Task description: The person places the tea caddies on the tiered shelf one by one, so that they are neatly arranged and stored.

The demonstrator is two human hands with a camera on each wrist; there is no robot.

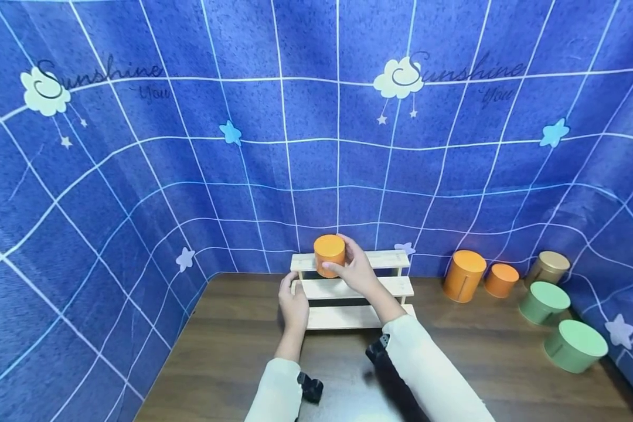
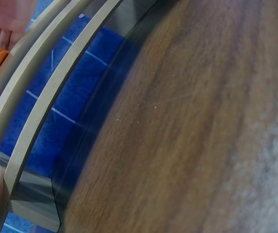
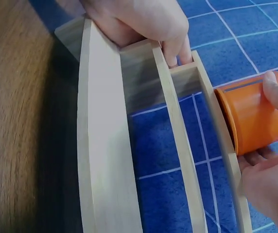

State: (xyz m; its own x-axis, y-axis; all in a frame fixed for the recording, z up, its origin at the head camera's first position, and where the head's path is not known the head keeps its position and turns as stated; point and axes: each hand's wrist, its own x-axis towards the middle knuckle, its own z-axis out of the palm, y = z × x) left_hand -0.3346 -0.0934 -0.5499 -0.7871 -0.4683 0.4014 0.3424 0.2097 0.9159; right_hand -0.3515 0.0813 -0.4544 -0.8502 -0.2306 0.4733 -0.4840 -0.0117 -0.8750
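- Right hand (image 1: 356, 269): orange canister (image 1: 328, 253) pinched by its sides.
- Left hand (image 1: 294, 306): wooden rack (image 1: 337, 317) gripped at end.
- Canister judged light, stiff, slippery; best held mid-wall.

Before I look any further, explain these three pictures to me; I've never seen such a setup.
There is no machine: a person works with two bare hands. The wide picture comes from a camera on the head, the two close ones from cameras on the left and right wrists. The right hand holds an orange can at the top of a wooden rack; the left hand grips the rack's left end. To the right on the table stand two more orange cans, a gold can and two green cans.
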